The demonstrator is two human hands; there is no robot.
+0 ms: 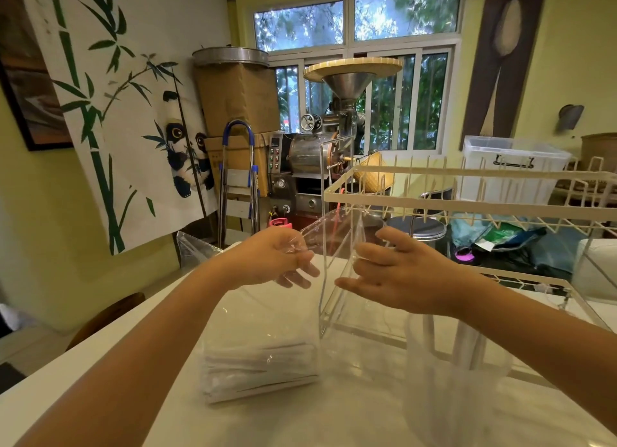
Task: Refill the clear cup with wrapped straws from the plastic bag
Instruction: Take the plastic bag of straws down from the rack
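Observation:
A clear plastic bag (267, 319) stands upright on the white counter, with a bundle of white wrapped straws (260, 369) lying at its bottom. My left hand (277, 256) pinches the left side of the bag's top edge. My right hand (394, 273) grips the right side, and the bag's mouth is pulled apart between them. The clear cup (457, 379) stands at the lower right under my right forearm, with a few white wrapped straws (467, 346) upright in it.
A clear acrylic stand (364, 326) sits right behind the bag. A white wire rack (467, 186) rises over the right side of the counter (100, 379). Another crumpled plastic bag (193, 249) lies at the counter's far left edge. A coffee roaster, step ladder and boxes stand beyond.

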